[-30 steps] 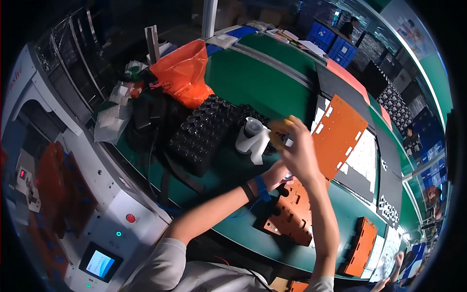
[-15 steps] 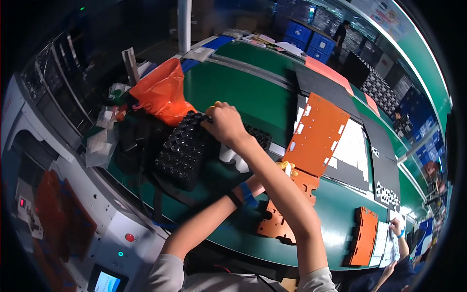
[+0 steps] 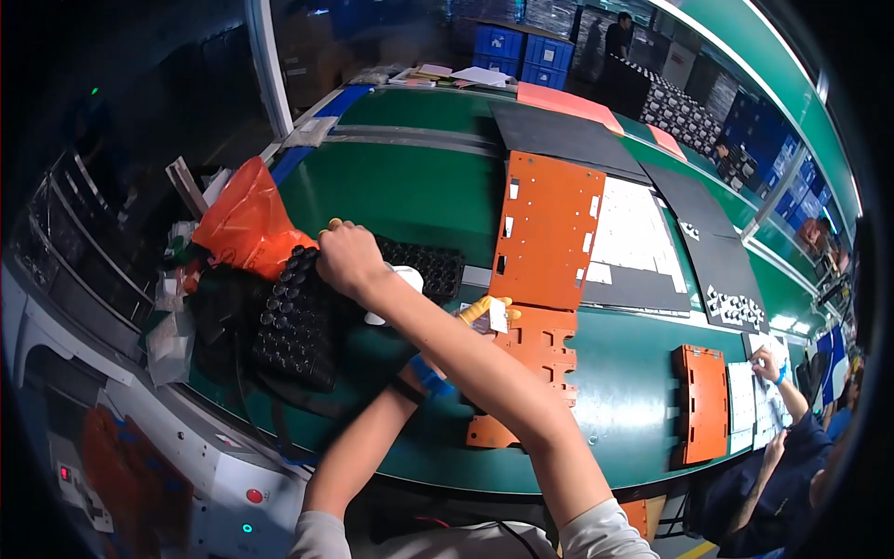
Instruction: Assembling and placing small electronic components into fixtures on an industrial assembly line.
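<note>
My forearms cross, the right one over the left. At the left of the table, my right hand [image 3: 352,259] is closed at the upper edge of a black plastic tray [image 3: 296,326] with rows of round pockets, which looks tilted. Yellow covers show on its fingertips. My left hand [image 3: 477,315], also with yellow finger covers, is closed on a small white piece [image 3: 499,317]; its palm is partly hidden behind my right forearm. A second black pocketed tray [image 3: 424,265] lies flat beyond my right forearm, with a white rounded object [image 3: 406,279] in front of it.
An orange perforated plate [image 3: 548,233] and a notched orange plate [image 3: 545,349] lie right of my hands. An orange plastic bag [image 3: 250,224] sits at the left. Black sheets [image 3: 568,140] lie farther back. A co-worker's hand [image 3: 769,363] works over white sheets at the right.
The view has turned, so the table appears shifted to the left. My left hand now shows more clearly with the white piece. My right hand remains at the black tray.
</note>
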Demonstrator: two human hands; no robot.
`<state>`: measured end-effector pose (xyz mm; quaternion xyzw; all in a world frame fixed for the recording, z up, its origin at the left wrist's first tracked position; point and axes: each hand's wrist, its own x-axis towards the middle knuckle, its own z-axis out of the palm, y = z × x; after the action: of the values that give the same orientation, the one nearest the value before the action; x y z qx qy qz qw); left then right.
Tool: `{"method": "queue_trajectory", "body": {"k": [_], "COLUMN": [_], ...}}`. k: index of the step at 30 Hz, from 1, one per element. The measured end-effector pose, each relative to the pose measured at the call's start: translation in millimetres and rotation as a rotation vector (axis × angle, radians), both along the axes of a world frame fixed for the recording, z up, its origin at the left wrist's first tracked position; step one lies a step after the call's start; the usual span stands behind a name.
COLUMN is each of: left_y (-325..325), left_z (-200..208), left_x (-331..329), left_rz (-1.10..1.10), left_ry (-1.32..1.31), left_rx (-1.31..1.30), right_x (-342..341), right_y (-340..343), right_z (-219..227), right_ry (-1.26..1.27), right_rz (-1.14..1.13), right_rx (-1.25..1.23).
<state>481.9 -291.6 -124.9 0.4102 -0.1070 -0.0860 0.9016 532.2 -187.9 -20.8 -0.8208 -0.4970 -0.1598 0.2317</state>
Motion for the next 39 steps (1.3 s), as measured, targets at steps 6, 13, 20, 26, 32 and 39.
{"method": "queue_trajectory", "body": {"k": [6, 13, 20, 26, 32, 39], "left_y": [26, 31, 24, -5, 0, -34], "left_z": [-62, -53, -25, 5, 30, 62], "left_x": [26, 25, 17, 11, 15, 43], "left_rz": [-0.072, -0.337, -0.191, 0.146, 0.127, 0.211], "left_ry": [0.181, 0.394, 0.392, 0.131, -0.193, 0.187], "left_rx": [0.047, -0.343, -0.280, -0.093, 0.510, 0.122], "right_x": [-11, -14, -46, -35, 15, 38], "right_y": [11, -15, -111, -196, -263, -307], "right_z": [1, 12, 52, 45, 57, 68], "right_ry": [0.105, 0.194, 0.252, 0.278, 0.482, 0.443], "right_rz": [-0.014, 0.047, 0.259, 0.243, 0.095, 0.082], "right_rx": [0.045, 0.329, 0.503, 0.598, 0.777, 0.844]}}
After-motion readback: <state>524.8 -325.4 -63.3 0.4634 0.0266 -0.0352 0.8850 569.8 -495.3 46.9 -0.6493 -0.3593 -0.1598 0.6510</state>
